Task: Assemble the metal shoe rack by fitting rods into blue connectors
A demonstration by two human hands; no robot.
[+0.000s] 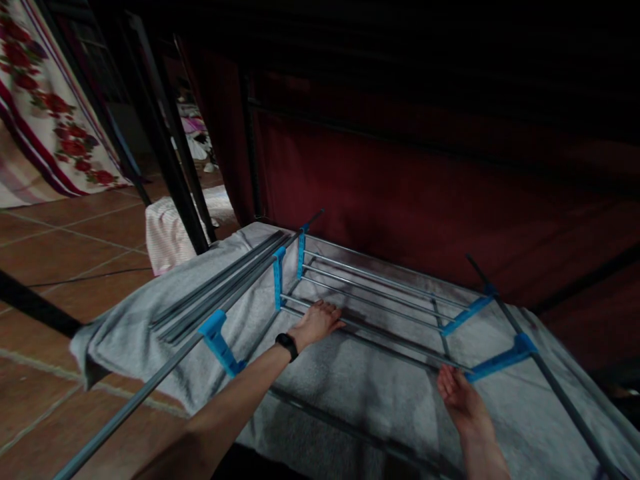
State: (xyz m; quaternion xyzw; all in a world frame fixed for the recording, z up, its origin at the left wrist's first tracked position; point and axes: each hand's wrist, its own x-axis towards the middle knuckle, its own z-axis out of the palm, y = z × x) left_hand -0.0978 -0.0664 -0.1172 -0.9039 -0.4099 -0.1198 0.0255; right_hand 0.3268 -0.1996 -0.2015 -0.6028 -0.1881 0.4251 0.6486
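Observation:
A partly assembled rack of metal tubes and blue plastic brackets lies on a grey blanket [350, 387]. My left hand [316, 323], with a black band on its wrist, reaches palm down over a metal tube [380, 328] of the near shelf, its fingers bent over it. My right hand [463, 397] is turned palm up, fingers curled at the tube's right end beside a blue bracket [500, 359]. Another blue bracket [279, 279] holds the left end of that shelf. Nearer to me, a blue bracket [220, 341] sits on the long side pole [135, 400] with no tubes visible in it.
Several loose grey tubes [215, 293] lie on the blanket at the left. Dark metal posts [165, 133] rise at the left, and a dark red cloth [400, 193] hangs behind the rack. A striped cloth [173, 233] and tiled floor [45, 373] are further left.

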